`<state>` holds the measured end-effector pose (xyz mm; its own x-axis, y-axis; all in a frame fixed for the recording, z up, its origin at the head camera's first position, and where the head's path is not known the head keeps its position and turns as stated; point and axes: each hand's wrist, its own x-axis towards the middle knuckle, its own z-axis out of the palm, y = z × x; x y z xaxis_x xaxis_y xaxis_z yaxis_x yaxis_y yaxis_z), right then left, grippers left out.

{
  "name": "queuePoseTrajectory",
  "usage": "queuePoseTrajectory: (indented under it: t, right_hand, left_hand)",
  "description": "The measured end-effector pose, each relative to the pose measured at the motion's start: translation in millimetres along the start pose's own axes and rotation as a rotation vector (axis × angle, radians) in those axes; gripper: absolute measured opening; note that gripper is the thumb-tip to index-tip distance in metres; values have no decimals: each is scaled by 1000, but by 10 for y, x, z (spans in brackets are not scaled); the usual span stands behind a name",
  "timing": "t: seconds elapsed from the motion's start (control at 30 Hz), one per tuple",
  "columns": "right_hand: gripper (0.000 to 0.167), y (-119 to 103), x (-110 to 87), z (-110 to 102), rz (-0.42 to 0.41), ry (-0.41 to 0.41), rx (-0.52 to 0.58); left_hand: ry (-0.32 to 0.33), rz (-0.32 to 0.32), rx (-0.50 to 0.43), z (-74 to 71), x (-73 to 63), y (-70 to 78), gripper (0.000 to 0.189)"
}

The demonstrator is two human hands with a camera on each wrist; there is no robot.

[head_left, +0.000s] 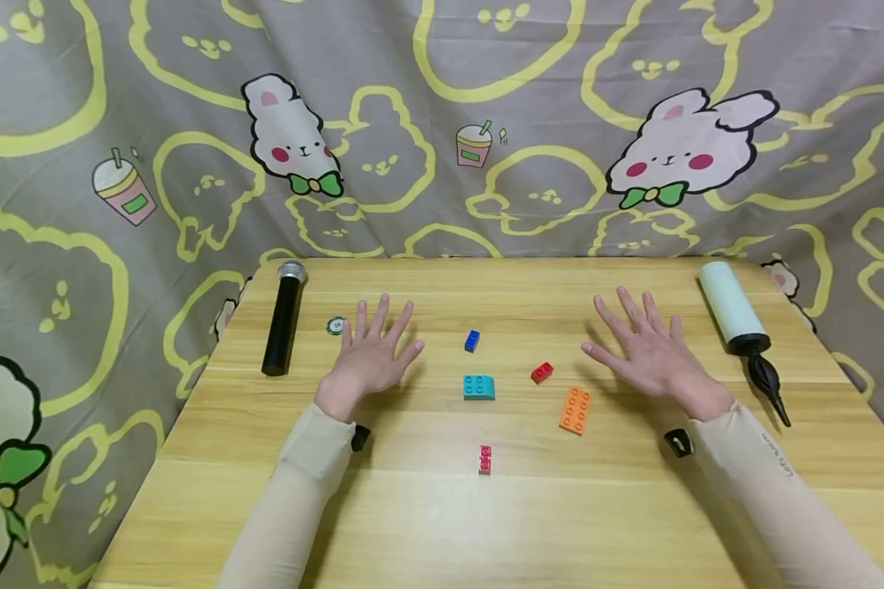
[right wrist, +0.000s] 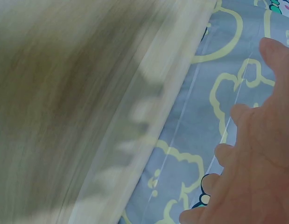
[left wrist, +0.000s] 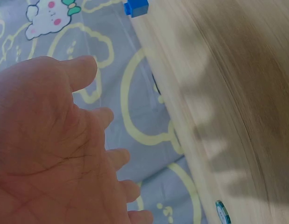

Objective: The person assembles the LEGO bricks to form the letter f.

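Palm down and fingers spread, my left hand hovers over the left part of the table, holding nothing. Just past its little finger lies a round poker chip. My right hand is spread the same way on the right, also with nothing in it. Between the hands lie a small blue brick, a teal brick with one rounded end, and a red brick. An orange brick sits nearest the right hand. Closer to me is another red brick.
A black microphone with a silver head lies at the table's left. On the far right lies a white hand pump with a black nozzle. A patterned curtain hangs behind the wooden table.
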<state>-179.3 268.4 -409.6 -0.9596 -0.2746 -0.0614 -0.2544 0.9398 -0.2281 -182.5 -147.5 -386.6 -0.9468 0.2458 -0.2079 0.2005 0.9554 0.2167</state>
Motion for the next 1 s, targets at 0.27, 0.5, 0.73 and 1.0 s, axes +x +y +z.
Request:
queuePoseTrajectory:
  t: [0.27,0.5,0.73,1.0]
  right_hand:
    - [80,18,-63,7,-9,-1,10]
    - [79,-1,-88,-20,-16,-23,29]
    - [85,-93,-132,-79,-42,-80,99]
    - [88,-258,-179,-57,-92,-123,142]
  left_hand:
    - [-7,14,3,2,-22,27,67]
    - [51,105,-26,-34,-118,59,70]
    - [92,414,-134,-33,-405,383,62]
    - [-54,586,-96,289,-680,746,49]
